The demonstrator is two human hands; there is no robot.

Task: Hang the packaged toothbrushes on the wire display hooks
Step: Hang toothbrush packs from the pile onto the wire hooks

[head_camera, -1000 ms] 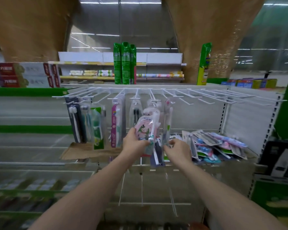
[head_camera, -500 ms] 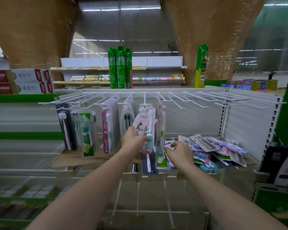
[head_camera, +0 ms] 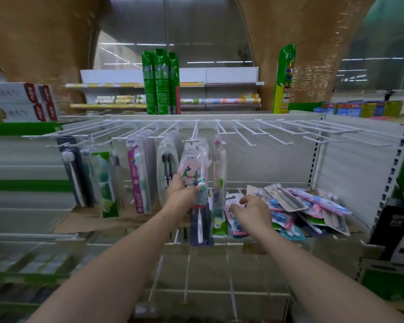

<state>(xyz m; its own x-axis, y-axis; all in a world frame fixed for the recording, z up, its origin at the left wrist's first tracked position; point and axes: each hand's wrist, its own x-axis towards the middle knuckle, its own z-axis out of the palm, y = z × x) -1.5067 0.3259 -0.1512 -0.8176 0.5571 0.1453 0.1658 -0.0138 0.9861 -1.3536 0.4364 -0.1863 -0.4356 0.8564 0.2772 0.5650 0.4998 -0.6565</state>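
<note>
- Landmark: the white hook rail (head_camera: 196,123) across the top of the shelf bay. All positions below are referenced to it.
- Left hand (head_camera: 181,194): below the rail's middle, fingers and thumb curled round the lower part of a pink toothbrush pack (head_camera: 191,170). The pack's top tab sits at the front of a wire hook (head_camera: 194,134) near the rail's centre; whether the hole is fully threaded cannot be determined.
- Right hand (head_camera: 251,212): lower and right of the rail's centre, fingers loosely spread and holding nothing, reaching over a pink pack on the shelf (head_camera: 234,207).
- Loose pile of packs (head_camera: 308,208): lies on the shelf below the rail's right half, where the hooks (head_camera: 278,136) are bare.
- Hung stock: the hooks on the rail's left half carry packs, including a dark pack (head_camera: 74,169) at the far left and a purple-edged pack (head_camera: 138,180).
- Risk 1: if the left hand releases before the tab hole is over the hook tip, the pack will likely drop onto the shelf.
- Risk 2: pushing the pack back at an angle may bend the tab or jostle the adjacent hung pack (head_camera: 219,169).
- Risk 3: drawing one pack from the overlapping pile may drag neighbours off the shelf edge.
</note>
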